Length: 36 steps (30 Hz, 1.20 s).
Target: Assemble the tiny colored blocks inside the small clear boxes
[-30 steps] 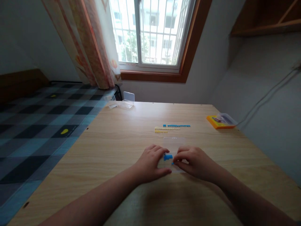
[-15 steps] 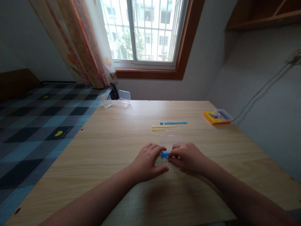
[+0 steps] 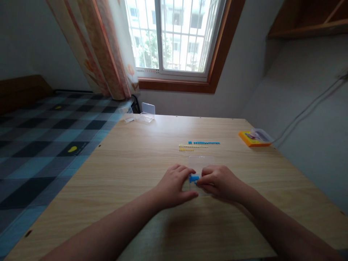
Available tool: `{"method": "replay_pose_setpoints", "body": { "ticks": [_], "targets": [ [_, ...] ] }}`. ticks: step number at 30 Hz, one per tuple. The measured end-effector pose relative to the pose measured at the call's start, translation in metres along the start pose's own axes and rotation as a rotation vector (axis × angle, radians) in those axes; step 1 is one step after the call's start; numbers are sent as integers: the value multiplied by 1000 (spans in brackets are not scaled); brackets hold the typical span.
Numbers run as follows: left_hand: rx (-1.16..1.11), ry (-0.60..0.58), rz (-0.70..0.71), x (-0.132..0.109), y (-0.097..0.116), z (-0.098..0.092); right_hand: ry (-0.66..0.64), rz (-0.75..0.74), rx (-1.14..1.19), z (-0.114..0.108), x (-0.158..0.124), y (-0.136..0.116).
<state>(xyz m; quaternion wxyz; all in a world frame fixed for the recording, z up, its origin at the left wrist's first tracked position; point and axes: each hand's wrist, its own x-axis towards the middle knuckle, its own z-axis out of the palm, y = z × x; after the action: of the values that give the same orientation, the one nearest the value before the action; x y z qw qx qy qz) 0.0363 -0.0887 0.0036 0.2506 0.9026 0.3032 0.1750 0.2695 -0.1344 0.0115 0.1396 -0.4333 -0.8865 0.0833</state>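
Note:
A clear plastic plate [image 3: 201, 162] lies flat on the wooden table [image 3: 141, 159] in front of me. A small blue piece [image 3: 193, 178] sits on its near part. My left hand [image 3: 175, 185] rests on the plate's left edge, fingers curled, fingertips touching the blue piece. My right hand [image 3: 219, 181] has its fingers pinched together at the right end of the blue piece. Beyond the plate lie a row of blue pieces [image 3: 204, 143] and rows of yellow pieces [image 3: 187, 147].
An orange-and-clear box [image 3: 255, 137] sits at the table's right edge. Clear plastic containers [image 3: 143, 112] stand at the far left corner. A checked blanket [image 3: 40, 145] covers the bed to the left. The window and wall close the far side.
Both hands stay at the blue piece on the clear plate; my right fingers have closed in against it. The camera view has shifted slightly.

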Motion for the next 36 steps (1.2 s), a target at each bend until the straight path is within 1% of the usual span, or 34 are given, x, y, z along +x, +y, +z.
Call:
{"method": "replay_pose_setpoints", "body": {
  "ticks": [6,10,18,24,31,36],
  "targets": [
    [10,4,14,0,-1,1,-8,9,-52,1,2,-3],
    [11,7,18,0,-2,2,15,6,-28,1,1,-4],
    [16,8,27,0,-3,3,-4,10,-1,3,1,-5],
    [18,19,37,0,-5,5,7,11,5,1,1,-4],
    [13,17,41,1,-5,5,-35,-2,8,2,0,-4],
    [14,18,36,1,-5,5,-31,2,7,2,2,-3]
  ]
}}
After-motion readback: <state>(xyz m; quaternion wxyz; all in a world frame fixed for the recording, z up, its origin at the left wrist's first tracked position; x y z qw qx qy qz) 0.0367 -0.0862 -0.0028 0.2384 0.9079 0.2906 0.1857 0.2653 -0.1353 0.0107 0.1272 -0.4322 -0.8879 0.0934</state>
